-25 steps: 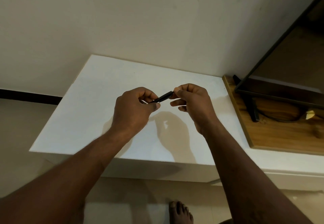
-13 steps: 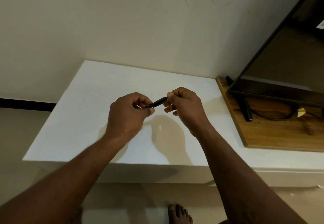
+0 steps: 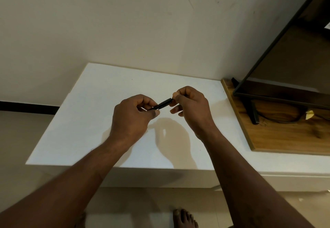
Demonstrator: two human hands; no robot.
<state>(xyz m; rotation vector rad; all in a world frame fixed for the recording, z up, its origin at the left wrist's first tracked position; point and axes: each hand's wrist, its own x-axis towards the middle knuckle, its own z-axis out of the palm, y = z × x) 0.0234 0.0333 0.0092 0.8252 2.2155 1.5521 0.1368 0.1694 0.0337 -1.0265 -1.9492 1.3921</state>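
Black pen (image 3: 161,104): slim, straight, dark all over. Too small to make out a cap seam, clip or print.

Pose: tilted, low end toward the left hand (image 3: 132,118), high end rising toward the right hand (image 3: 192,106). Carried in the air above the white desk (image 3: 100,106), not touching it.

Low end: tucked into the left hand, pinched between thumb and curled fingers (image 3: 149,102), its tip hidden inside that grip.

High end: meets the right hand's thumb and forefinger, which close on its very tip.

Middle stretch of the barrel shows bare in the gap between the two sets of fingers.
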